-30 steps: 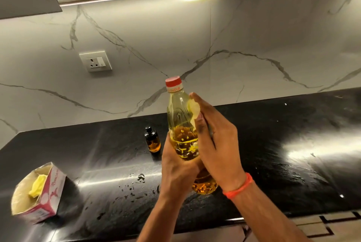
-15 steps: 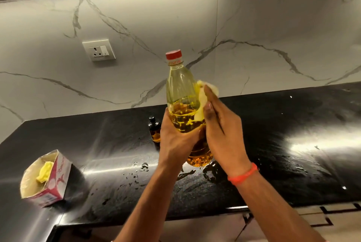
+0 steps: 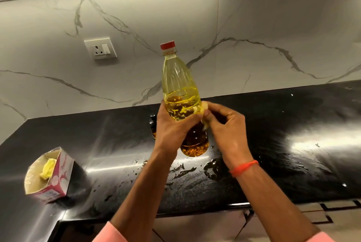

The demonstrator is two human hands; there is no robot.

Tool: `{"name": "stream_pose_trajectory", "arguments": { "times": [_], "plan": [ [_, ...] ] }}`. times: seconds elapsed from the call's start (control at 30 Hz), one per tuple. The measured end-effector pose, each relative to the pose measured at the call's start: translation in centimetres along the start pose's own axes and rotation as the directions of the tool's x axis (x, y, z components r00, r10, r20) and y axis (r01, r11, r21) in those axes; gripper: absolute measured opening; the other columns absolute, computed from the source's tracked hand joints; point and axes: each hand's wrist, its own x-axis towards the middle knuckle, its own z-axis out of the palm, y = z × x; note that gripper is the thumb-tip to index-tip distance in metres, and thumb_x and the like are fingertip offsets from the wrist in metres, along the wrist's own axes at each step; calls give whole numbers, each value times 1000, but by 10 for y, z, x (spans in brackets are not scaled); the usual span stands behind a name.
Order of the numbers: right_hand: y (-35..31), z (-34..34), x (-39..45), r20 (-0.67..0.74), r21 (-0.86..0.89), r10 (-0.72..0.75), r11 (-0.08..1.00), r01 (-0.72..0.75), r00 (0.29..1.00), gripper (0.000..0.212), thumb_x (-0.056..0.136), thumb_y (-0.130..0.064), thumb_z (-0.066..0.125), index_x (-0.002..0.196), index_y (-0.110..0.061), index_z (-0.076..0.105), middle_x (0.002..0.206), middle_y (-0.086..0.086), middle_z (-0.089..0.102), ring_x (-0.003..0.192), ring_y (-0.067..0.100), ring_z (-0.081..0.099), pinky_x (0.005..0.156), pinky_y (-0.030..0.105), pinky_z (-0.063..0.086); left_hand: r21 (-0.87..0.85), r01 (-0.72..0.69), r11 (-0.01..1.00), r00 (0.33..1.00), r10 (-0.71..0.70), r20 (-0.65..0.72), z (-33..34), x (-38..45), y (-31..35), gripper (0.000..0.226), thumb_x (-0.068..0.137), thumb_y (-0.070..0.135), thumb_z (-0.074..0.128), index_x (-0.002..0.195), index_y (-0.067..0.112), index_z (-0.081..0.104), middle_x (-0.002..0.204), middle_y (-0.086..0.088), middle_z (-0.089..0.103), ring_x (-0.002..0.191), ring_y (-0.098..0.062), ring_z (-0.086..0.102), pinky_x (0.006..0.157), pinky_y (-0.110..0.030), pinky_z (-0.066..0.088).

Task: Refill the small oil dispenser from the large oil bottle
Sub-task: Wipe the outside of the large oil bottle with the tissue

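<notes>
Oil bottle (image 3: 180, 85), large and clear plastic with a red screw cap (image 3: 167, 45) in place, is raised upright above our black stone counter (image 3: 293, 124), its base off the surface. We see pale yellow oil filling its lower part to about mid-body, the liquid darker amber toward the bottom, and ribbed shoulders tapering to the neck. Our left hand (image 3: 172, 124) wraps its fingers around the bottle's waist, gripping it from the left. Our right hand (image 3: 226, 124) pinches a small pale wad of tissue (image 3: 204, 111) against the bottle's right side, fingers curled. A red thread band (image 3: 244, 167) circles the right wrist. Behind the left hand, the small oil dispenser (image 3: 153, 124), dark with a black top and a little amber oil, stands on the counter, mostly hidden. Wet smears and droplets (image 3: 175, 171) glisten on the counter below the bottle. At the left edge sits an open pink-and-white carton (image 3: 58, 179) with a yellowish wad inside. A white wall socket (image 3: 100, 47) is set in the marble backsplash (image 3: 254, 26)
</notes>
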Motion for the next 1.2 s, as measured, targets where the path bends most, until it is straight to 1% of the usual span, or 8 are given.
{"name": "stream_pose_trajectory", "arguments": {
  "times": [0.2, 0.37, 0.5, 0.6, 0.7, 0.83, 1.0, 1.2],
  "plan": [
    [-32, 13, 20, -24, 32, -201, 979, 202, 979, 19, 87, -12, 75, 105, -20, 72, 97, -3, 74, 94, 8, 71, 86, 24, 58, -37, 22, 999, 999, -21, 25, 1, -2, 2, 62, 76, 2, 85, 129, 15, 56, 110, -6, 75, 98, -18, 75, 83, -28, 60],
    [-2, -1, 20, 139, 181, 118, 973, -142, 983, 14, 95, -20, 64, 100, -18, 77, 100, 0, 78, 100, 11, 71, 91, 34, 56, -69, -15, 998, 1000, 16, 9, -5, -2, 11, 63, 73, -2, 84, 127, 13, 57, 106, -2, 75, 95, -15, 75, 78, -23, 59],
    [14, -10, 0, 250, 266, 100, 949, -168, 963, 26, 99, -23, 58, 118, -16, 73, 119, 3, 73, 119, 18, 65, 104, 41, 48, -127, -20, 992, 1000, 19, -6, -11, 1, 16, 65, 63, 13, 90, 120, 19, 60, 100, -1, 76, 93, -18, 76, 77, -26, 60],
    [9, -18, 0, 267, 37, -55, 998, 47, 962, 29, 99, -13, 58, 120, -28, 72, 133, -4, 61, 129, 16, 55, 108, 34, 47, -152, -15, 988, 1000, 16, 10, -14, 1, 19, 74, 55, 29, 86, 123, 15, 60, 104, -5, 76, 99, -26, 75, 86, -37, 60],
    [-6, -26, 8, 330, -207, -181, 944, 258, 926, 30, 95, -19, 66, 124, -29, 70, 144, -14, 51, 136, 0, 44, 107, 16, 42, -203, -4, 979, 999, 15, 51, -17, 2, 22, 71, 58, 28, 84, 123, 12, 61, 107, -9, 75, 102, -30, 74, 92, -45, 58],
    [-16, -29, 14, 313, 149, -95, 988, 50, 945, 29, 91, -11, 66, 119, -4, 71, 116, 2, 75, 114, 14, 68, 97, 28, 55, -239, 29, 971, 991, 3, 132, -16, 2, 28, 63, 59, 24, 82, 118, 13, 63, 103, -7, 75, 100, -28, 73, 93, -45, 56],
    [-4, -18, -6, 144, 109, 3, 994, -18, 990, 24, 92, -18, 65, 114, -13, 74, 106, -1, 77, 106, 14, 71, 97, 35, 57, -204, 2, 979, 995, 19, 97, -11, -2, 33, 63, 57, 29, 83, 116, 19, 64, 103, -2, 76, 102, -26, 74, 96, -46, 57],
    [-26, -3, -34, 107, -96, -369, 921, 379, 923, 29, 102, -8, 55, 128, -12, 68, 124, 1, 65, 116, 11, 63, 94, 22, 54, -164, -9, 986, 999, 16, 42, -10, -3, 29, 57, 68, 18, 80, 121, 13, 63, 102, -5, 76, 96, -23, 75, 84, -34, 58]
  ]
}}
